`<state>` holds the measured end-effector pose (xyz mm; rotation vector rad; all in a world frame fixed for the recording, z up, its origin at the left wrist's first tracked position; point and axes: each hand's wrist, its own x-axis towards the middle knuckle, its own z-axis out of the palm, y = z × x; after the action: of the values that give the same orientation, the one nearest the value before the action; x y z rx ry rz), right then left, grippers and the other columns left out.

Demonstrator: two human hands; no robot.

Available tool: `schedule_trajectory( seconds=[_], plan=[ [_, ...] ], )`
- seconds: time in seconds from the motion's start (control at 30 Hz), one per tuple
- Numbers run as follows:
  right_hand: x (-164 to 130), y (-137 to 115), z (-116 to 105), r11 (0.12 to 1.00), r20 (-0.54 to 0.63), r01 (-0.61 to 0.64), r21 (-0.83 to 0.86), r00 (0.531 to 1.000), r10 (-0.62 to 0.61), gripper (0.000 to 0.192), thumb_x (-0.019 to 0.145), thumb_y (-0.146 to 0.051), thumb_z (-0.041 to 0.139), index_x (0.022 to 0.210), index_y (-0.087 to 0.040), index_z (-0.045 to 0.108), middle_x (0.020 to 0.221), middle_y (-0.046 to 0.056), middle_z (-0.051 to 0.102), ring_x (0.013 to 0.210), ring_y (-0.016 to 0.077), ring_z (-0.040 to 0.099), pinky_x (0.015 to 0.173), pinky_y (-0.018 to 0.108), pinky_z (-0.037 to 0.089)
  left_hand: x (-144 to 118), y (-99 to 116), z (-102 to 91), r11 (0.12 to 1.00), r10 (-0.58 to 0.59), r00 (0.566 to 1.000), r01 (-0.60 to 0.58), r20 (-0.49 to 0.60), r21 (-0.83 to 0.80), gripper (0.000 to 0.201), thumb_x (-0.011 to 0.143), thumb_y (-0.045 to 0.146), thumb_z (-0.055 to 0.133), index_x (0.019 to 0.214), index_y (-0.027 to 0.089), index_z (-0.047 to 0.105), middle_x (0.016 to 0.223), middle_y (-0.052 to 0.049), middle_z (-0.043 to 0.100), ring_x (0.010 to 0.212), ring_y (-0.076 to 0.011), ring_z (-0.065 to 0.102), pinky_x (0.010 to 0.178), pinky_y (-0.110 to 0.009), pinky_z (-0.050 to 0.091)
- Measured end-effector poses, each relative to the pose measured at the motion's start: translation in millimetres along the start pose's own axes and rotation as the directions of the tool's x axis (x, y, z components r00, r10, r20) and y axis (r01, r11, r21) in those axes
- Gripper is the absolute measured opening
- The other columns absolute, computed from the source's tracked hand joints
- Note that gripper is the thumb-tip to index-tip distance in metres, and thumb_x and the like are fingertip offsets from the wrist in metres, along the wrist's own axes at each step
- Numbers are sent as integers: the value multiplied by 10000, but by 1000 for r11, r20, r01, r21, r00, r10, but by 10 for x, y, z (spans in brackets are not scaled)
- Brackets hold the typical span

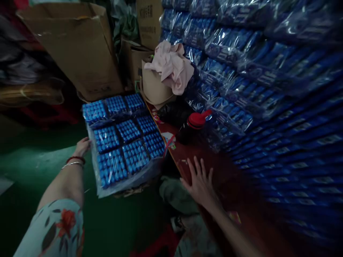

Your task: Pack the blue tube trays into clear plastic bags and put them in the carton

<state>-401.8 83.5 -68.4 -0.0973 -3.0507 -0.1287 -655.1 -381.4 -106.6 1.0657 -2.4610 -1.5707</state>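
Note:
My left hand [83, 145], with a red bracelet and a silver bangle at the wrist, is at the left side of a clear plastic bag [94, 157]. Its fingers are pressed together at the bag's edge, the tips partly hidden. Several packs of small blue rounded items [134, 155] fill the bag in rows. Fingers spread, my right hand [200, 184] is over the red-brown tabletop [222, 167] near its edge and holds nothing. Beyond that hand, a dark bottle with a red lid [196, 120] stands on the table.
Blue plastic-wrapped packs [241, 82] are stacked high along the right. A pink cloth [173, 66] lies on a brown paper-like container [154, 84] at the table's far end. A large cardboard box [72, 50] stands behind the bag. The floor [107, 228] is green.

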Motion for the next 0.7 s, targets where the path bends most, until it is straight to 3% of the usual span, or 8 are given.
schedule_trajectory(
  seconds=[0.1, 0.23, 0.4, 0.53, 0.7],
  plan=[
    [-6, -1, 7, 999, 12, -2, 48, 1000, 1, 744, 873, -526, 385, 1475, -184, 112, 1546, 116, 83, 1409, 345, 39, 1043, 659, 169, -450, -135, -155, 999, -44, 995, 44, 92, -1, 473, 826, 58, 499, 1292, 90, 425, 726, -2, 597, 519, -54, 509, 522, -151, 448],
    [-1, -7, -4, 995, 47, -12, 103, 999, 7, 775, 854, -542, 414, 1474, -186, 114, 1544, 131, 89, 1402, 365, 49, 1030, 678, 159, -1033, -250, -469, 995, -101, 976, 98, 192, 22, 424, 800, 40, 522, 1216, 113, 510, 842, -57, 651, 558, -85, 588, 533, -178, 493],
    [-18, -2, -45, 986, 57, -17, 164, 998, 8, 757, 851, -536, 420, 1468, -188, 155, 1540, 126, 117, 1397, 368, 73, 1035, 669, 149, -1450, -251, -825, 994, -105, 982, 104, 158, 13, 400, 811, 46, 536, 1205, 114, 509, 946, -82, 646, 569, -84, 599, 536, -193, 495],
    [-61, -24, -51, 986, -54, 18, 168, 999, -9, 655, 897, -469, 335, 1450, -136, 222, 1515, 166, 182, 1386, 380, 114, 1012, 676, 181, -1359, -96, -992, 997, -66, 997, 67, 40, -29, 351, 867, 142, 540, 1214, 121, 488, 1013, -72, 619, 688, -100, 611, 597, -225, 511],
    [-71, -24, 66, 991, -206, 74, 109, 977, -50, 634, 909, -465, 247, 1429, -105, 275, 1485, 187, 246, 1372, 392, 168, 969, 702, 237, -757, 121, -900, 995, -12, 999, 9, -35, -98, 353, 882, 227, 546, 1221, 144, 491, 1137, -88, 576, 902, -165, 607, 752, -334, 534]
  ],
)
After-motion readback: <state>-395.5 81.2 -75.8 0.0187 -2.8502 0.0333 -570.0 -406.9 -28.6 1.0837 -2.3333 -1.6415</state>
